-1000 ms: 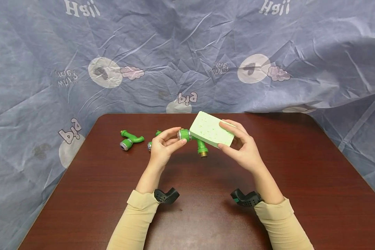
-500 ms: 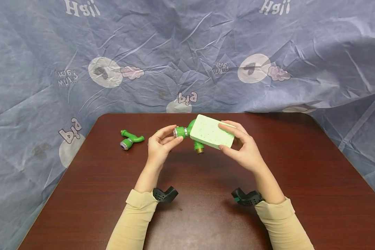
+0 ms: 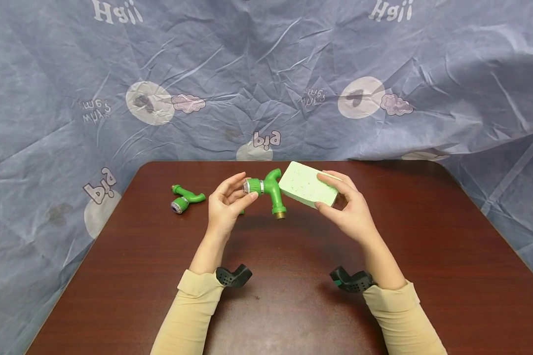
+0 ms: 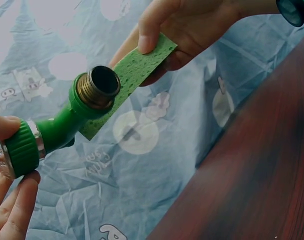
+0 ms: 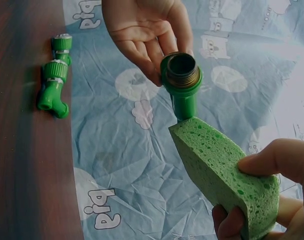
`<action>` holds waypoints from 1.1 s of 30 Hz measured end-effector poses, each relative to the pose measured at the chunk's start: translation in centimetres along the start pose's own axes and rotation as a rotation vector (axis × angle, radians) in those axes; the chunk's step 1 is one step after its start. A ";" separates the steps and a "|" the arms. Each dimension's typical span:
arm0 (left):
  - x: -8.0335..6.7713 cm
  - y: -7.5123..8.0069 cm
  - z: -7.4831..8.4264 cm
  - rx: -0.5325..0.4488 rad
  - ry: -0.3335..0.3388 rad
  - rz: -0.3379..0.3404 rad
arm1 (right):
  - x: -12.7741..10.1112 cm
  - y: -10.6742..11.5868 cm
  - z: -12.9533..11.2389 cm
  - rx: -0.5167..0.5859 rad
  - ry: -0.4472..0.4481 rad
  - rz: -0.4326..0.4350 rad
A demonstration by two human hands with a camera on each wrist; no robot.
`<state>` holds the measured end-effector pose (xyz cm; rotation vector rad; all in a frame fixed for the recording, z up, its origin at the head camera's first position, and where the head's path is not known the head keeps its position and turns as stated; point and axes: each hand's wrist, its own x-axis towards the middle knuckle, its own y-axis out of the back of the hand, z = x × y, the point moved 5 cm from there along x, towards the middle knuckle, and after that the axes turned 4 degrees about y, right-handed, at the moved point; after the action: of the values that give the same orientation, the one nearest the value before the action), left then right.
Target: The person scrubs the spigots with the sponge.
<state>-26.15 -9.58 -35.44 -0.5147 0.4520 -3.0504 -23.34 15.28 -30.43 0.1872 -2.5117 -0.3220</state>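
My left hand point(image 3: 225, 204) pinches the ribbed collar end of a green plastic faucet point(image 3: 268, 190), held above the brown table point(image 3: 293, 276). The same faucet point(image 4: 61, 125) shows its brass threaded mouth in the left wrist view, and the faucet point(image 5: 182, 80) points its mouth at the right wrist camera. My right hand point(image 3: 348, 209) grips a pale green sponge point(image 3: 308, 185) between thumb and fingers. One edge of the sponge point(image 4: 129, 85) touches the faucet's body, and the sponge point(image 5: 222, 175) sits just under the faucet's stem.
Another green faucet point(image 3: 184, 198) lies on the table at the left, and the faucet point(image 5: 54, 75) also shows in the right wrist view. A further green part point(image 3: 241, 212) peeks from behind my left hand. A crumpled blue printed cloth point(image 3: 266, 74) hangs behind and around the table.
The left hand has turned the faucet so its curved body shows. The sponge has slid off it to the right and now touches only its side.
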 end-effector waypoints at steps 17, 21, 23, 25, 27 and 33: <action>0.0 -0.4 0.1 0.005 -0.052 -0.025 | 0.0 0.3 0.7 0.013 -0.005 0.077; -0.2 -0.8 0.2 0.001 -0.082 -0.117 | -0.1 -0.3 1.6 0.076 -0.006 0.103; -0.3 -1.1 0.1 0.010 -0.093 -0.164 | -0.1 -0.8 1.5 0.084 -0.012 0.098; -0.3 -1.4 0.0 0.023 -0.090 -0.197 | -0.2 -1.5 1.0 0.065 -0.013 0.084; -0.5 -1.7 -0.1 0.040 -0.083 -0.218 | -0.3 -2.0 0.2 0.032 -0.010 0.067; -0.7 -2.1 -0.2 0.058 -0.072 -0.248 | -0.3 -2.2 -1.4 -0.120 -0.015 0.078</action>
<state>-25.50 -7.44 -35.20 -0.7272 0.3181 -3.2525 -22.11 12.93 -30.08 0.0390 -2.4975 -0.4419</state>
